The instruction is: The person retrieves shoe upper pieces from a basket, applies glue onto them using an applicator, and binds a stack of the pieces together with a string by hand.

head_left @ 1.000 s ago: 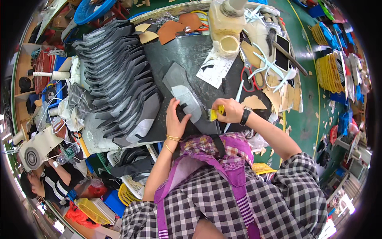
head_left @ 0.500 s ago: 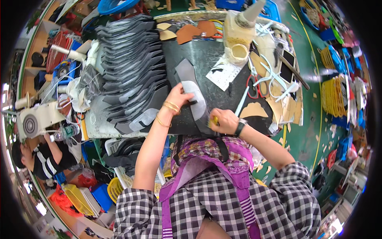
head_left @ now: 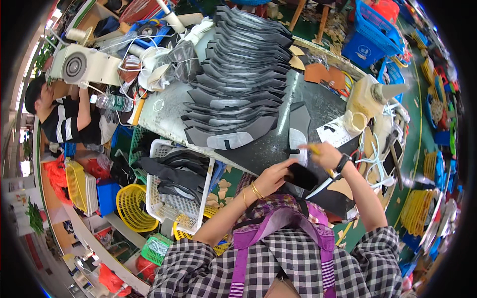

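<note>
Left hand: the dark flap is gripped at its edge by the left hand, with the fingers clamped on it; two thin bangles are worn at the wrist.
Right hand: a yellow tool is held in the right hand, with the fingers curled around it (its working end cannot be made out); a dark watch is worn on this wrist.
Grey piece: the grey piece is laid on the black mat, just beyond the hands, its pale patch turned up and its near end partly hidden by the fingers; whether the flap is joined to it cannot be told.
Stack: many similar pieces are overlapped in a long stack left of the grey piece, well apart from the hands.
Bench, right side: a sheet of paper is set near the grey piece, beside a cream jar; pale blue strips and a phone are placed farther right.
Bench, far edge: brown scraps are grouped near the stack.
Crate: dark parts are heaped in a white crate below the bench, with a yellow basket beside it.
Far left: a co-worker is seated by a pale machine.
</note>
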Available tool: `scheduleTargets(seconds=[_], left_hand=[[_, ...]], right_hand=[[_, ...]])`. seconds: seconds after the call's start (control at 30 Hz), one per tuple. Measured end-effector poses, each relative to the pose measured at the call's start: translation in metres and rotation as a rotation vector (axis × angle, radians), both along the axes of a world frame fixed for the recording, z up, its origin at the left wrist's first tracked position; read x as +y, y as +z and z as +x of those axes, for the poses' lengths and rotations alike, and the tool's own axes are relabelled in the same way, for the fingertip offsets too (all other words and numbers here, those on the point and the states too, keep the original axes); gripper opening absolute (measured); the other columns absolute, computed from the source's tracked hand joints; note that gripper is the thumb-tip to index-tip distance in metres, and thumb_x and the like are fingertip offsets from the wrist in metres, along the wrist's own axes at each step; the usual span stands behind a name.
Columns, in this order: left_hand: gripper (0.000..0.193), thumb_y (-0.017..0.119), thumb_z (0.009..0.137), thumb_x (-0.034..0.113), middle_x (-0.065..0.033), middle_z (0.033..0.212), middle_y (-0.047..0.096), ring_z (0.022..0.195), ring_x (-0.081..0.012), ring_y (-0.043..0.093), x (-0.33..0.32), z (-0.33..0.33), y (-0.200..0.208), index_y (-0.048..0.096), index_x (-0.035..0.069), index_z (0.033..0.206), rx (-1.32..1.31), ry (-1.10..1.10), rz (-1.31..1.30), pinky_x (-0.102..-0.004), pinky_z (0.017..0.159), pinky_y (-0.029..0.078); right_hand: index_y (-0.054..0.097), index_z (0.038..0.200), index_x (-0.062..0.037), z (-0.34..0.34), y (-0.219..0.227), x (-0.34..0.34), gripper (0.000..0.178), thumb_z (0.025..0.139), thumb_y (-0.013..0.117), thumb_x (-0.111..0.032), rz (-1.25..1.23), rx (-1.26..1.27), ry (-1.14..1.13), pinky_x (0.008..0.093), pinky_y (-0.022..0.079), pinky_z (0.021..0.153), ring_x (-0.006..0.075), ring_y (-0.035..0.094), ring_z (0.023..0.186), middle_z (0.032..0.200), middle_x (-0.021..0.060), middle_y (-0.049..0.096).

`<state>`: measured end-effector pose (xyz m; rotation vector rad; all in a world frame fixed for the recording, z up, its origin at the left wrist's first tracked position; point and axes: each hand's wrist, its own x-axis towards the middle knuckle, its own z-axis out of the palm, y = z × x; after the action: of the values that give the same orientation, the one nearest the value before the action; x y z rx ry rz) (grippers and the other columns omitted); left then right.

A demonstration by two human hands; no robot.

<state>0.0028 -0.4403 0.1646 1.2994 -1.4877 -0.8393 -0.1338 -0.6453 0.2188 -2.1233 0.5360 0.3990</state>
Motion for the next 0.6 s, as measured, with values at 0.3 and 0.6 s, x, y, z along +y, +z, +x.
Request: scheduleTargets(seconds=[0.3,0.6], left_hand=[[0.044,0.049,0.088,-0.003,-0.0097,0.113,0.055,0.098,-0.0232,0.060,0.096,0.037,0.018,0.034,0.010,0.127,1.274,0.858,-0.092,-0.0417,0.083,0.052],[0.044,0.054,0.088,0.003,-0.0042,0.103,0.055,0.090,-0.0178,0.059,0.062,0.070,-0.063,0.036,0.017,0.125,1.410,0.869,-0.158,-0.0533,0.088,0.048]], right_hand=[[0.055,0.120,-0.0276,0.011,-0.015,0.008,0.049,0.073,0.050,-0.017,-0.275,0.190,0.154,0.0463,0.049,0.067,0.0360,0.062,0.073,0.074,0.0203,0.063],[0.050,0.102,-0.0079,0.003,-0.010,0.010,0.030,0.075,0.051,-0.019,-0.326,0.136,-0.032,0.0489,0.047,0.065,0.0393,0.061,0.070,0.069,0.0210,0.060]])
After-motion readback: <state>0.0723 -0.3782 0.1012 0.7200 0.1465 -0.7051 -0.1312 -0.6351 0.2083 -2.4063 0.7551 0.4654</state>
